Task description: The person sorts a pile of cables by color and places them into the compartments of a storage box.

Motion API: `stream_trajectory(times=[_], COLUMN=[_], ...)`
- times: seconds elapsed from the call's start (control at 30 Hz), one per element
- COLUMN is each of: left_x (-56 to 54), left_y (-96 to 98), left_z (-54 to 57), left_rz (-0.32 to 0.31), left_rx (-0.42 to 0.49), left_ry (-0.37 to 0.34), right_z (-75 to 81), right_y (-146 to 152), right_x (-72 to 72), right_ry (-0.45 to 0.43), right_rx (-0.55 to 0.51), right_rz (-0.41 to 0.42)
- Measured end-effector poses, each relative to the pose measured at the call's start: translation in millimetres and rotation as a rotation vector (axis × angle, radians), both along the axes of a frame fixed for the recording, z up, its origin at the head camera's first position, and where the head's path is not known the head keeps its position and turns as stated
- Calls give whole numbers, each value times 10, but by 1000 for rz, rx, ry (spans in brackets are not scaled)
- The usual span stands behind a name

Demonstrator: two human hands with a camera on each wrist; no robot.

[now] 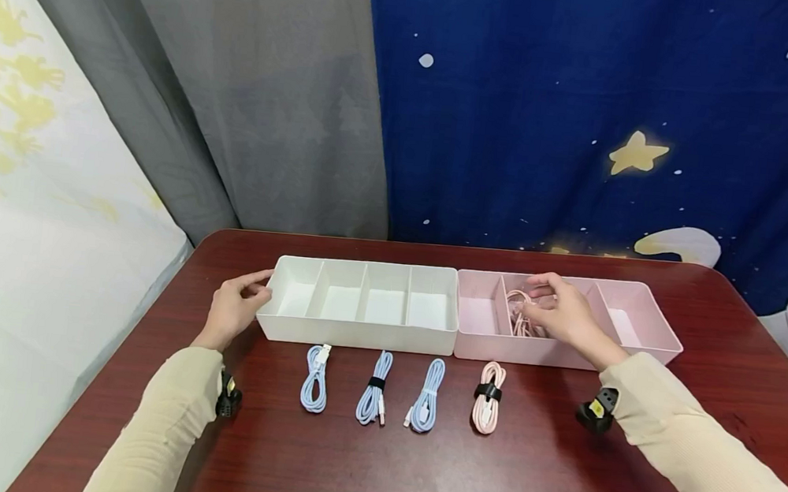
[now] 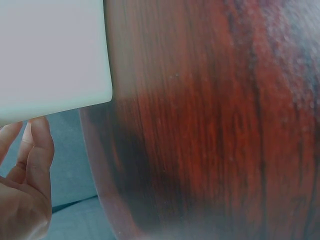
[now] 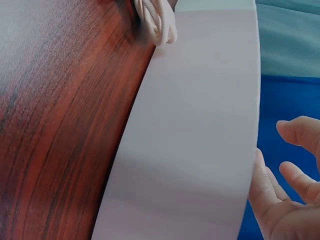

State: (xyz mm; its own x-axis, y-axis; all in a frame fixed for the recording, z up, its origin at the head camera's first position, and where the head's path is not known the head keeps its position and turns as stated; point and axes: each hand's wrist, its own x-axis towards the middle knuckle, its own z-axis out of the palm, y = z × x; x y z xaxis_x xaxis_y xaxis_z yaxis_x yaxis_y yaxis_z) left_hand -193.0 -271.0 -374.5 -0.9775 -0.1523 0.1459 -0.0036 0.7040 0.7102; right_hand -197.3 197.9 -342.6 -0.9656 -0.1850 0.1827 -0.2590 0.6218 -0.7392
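Observation:
My left hand [image 1: 231, 309] is at the left end of the white divided box [image 1: 357, 334], its fingertips touching or very near the end wall. My right hand [image 1: 564, 314] is over the pink divided box [image 1: 533, 352], fingers spread, and the right wrist view shows nothing between them. Beneath its fingertips a pink cable [image 1: 520, 313] lies loosely looped in the second compartment from the left. In front of the boxes lie three coiled blue cables: a left one [image 1: 314, 381], a middle one [image 1: 374, 391] with a black strap, and a right one [image 1: 426, 398]. Beside them is a pink coiled cable [image 1: 488, 402] with a black strap.
Both boxes stand end to end on a dark red wooden table [image 1: 357, 480]. Behind the table hang a grey curtain [image 1: 293, 109] and a blue curtain [image 1: 519, 131] with stars. A white cloth [image 1: 45, 244] with yellow print is at the left.

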Motion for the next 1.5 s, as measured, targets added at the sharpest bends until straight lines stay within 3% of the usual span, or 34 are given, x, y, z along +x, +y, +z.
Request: stream_trajectory(times=[0.43, 0.63, 0.93, 1.2, 1.5], left_x=[0, 6, 9, 11, 8], left_y=[-4, 7, 1, 0, -2], left_z=[-4, 7, -3, -5, -1], left_rz=[-2, -11, -18, -16, -11], left_rx=[25, 39, 59, 61, 71], left_ry=[-15, -15, -32, -31, -32], right_z=[43, 109, 162, 181, 127], right_y=[63, 68, 67, 73, 70], right_x=[85, 142, 248, 342, 430], right_ry=[10, 76, 7, -12, 115], right_rx=[-104, -72, -171, -183, -146], right_rz=[47, 40, 95, 103, 141])
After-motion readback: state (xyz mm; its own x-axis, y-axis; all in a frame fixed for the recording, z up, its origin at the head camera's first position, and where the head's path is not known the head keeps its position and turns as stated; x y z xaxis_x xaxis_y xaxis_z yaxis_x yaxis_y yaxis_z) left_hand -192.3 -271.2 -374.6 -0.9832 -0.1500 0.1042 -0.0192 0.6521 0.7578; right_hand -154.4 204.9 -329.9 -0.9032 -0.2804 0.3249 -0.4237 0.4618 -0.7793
